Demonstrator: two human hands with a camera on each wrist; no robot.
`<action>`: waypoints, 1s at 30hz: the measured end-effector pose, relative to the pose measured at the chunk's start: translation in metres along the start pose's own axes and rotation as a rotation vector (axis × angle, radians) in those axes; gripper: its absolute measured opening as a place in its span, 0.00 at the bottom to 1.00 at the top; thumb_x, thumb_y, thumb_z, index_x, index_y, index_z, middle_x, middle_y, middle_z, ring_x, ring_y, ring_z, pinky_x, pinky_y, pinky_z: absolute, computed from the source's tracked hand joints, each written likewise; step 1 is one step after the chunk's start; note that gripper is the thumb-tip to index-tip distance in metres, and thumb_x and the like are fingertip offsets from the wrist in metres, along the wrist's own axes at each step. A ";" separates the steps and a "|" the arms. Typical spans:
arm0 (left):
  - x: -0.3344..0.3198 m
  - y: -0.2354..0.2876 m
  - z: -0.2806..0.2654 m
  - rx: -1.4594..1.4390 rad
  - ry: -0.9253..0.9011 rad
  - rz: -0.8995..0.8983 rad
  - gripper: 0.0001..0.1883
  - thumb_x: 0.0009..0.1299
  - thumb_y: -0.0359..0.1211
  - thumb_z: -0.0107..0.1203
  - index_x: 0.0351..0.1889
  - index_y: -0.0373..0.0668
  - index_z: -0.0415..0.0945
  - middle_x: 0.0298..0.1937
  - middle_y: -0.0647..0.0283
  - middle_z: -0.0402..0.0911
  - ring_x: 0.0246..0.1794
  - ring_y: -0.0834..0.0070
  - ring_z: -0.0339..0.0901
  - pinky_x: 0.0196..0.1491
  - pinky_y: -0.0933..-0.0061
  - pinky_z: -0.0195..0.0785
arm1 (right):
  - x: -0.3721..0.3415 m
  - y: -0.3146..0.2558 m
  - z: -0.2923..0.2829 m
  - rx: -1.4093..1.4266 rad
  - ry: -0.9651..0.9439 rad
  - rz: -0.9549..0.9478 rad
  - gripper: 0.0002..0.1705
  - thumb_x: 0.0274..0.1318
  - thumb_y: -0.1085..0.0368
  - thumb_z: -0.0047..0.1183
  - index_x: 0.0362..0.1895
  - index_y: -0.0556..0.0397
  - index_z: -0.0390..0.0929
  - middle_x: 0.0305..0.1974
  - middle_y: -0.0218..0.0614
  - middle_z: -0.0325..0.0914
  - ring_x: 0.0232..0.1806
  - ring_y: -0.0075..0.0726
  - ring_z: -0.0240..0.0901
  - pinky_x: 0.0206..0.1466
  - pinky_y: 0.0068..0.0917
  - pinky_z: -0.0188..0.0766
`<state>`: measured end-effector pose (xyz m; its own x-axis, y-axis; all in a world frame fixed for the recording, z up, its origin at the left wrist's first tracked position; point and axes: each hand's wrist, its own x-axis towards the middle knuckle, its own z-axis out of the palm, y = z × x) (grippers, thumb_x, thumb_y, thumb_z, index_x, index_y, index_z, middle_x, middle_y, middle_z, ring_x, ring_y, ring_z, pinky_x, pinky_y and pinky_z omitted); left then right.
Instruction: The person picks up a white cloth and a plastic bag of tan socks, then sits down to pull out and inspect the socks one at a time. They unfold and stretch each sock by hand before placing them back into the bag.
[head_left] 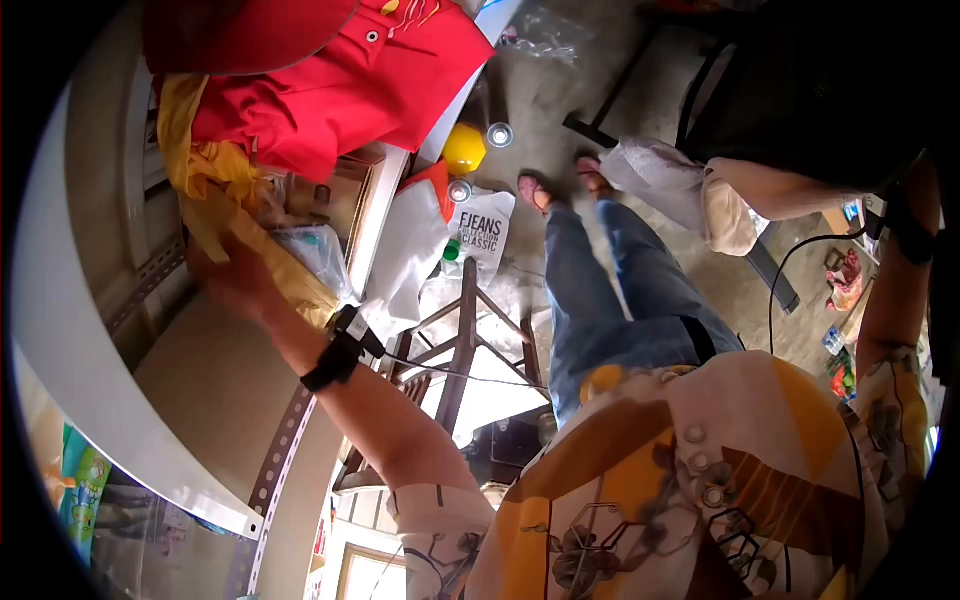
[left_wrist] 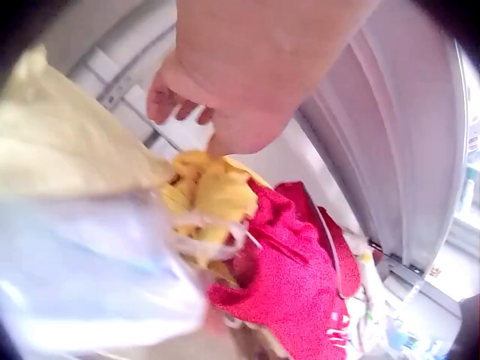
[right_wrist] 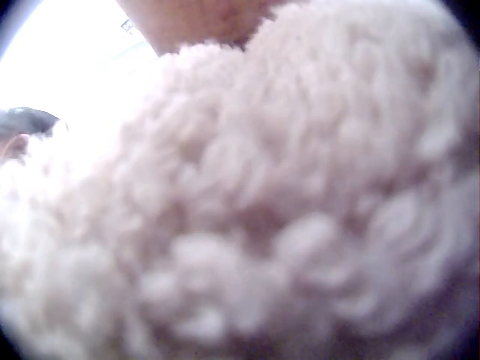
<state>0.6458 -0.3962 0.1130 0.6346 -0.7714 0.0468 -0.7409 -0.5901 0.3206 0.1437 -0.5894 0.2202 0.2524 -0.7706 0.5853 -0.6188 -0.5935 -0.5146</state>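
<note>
My left hand [head_left: 235,280] is over the yellow cloth [head_left: 215,165] beside the shelf. In the left wrist view, the thumb of that hand [left_wrist: 232,97] touches the top of the yellow cloth [left_wrist: 225,196]; the bent fingers stand apart from the thumb. A red fabric item [head_left: 330,105] lies against the yellow cloth. At the far right, my right hand [head_left: 918,195] is in deep shadow near a pale cloth [head_left: 785,190], its fingers hidden. Fluffy whitish material [right_wrist: 247,195] fills most of the right wrist view, with a patch of skin above it.
Clear plastic packaging [head_left: 315,255] lies near the shelf's white edge [head_left: 385,215]. On the floor are a yellow round object [head_left: 464,148], a printed white bag [head_left: 483,235] and a dark wooden stool frame [head_left: 460,350]. A black item [head_left: 800,90] stands at the upper right.
</note>
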 end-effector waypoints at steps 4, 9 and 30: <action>-0.006 -0.127 0.016 0.661 -0.004 0.034 0.33 0.73 0.59 0.45 0.50 0.33 0.71 0.34 0.42 0.77 0.34 0.47 0.77 0.35 0.54 0.74 | 0.000 -0.002 0.001 0.002 -0.002 0.002 0.09 0.59 0.61 0.52 0.37 0.54 0.75 0.31 0.26 0.71 0.31 0.17 0.65 0.36 0.16 0.60; -0.013 -0.092 0.016 0.390 -0.023 -0.048 0.37 0.67 0.57 0.55 0.39 0.20 0.75 0.40 0.31 0.78 0.42 0.37 0.76 0.48 0.45 0.71 | -0.003 -0.003 -0.002 0.002 -0.012 0.003 0.09 0.59 0.62 0.53 0.37 0.54 0.75 0.31 0.27 0.72 0.31 0.18 0.66 0.36 0.16 0.61; 0.054 -0.062 0.019 -0.649 -0.047 -0.077 0.23 0.75 0.40 0.54 0.58 0.30 0.72 0.58 0.52 0.75 0.58 0.67 0.73 0.56 0.68 0.71 | -0.007 0.005 0.001 -0.033 -0.011 0.015 0.09 0.57 0.64 0.57 0.38 0.55 0.77 0.34 0.32 0.75 0.33 0.22 0.70 0.36 0.19 0.65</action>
<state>0.7218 -0.4052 0.0775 0.6591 -0.7512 -0.0356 -0.4017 -0.3917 0.8278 0.1395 -0.5872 0.2136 0.2509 -0.7818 0.5709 -0.6464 -0.5742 -0.5024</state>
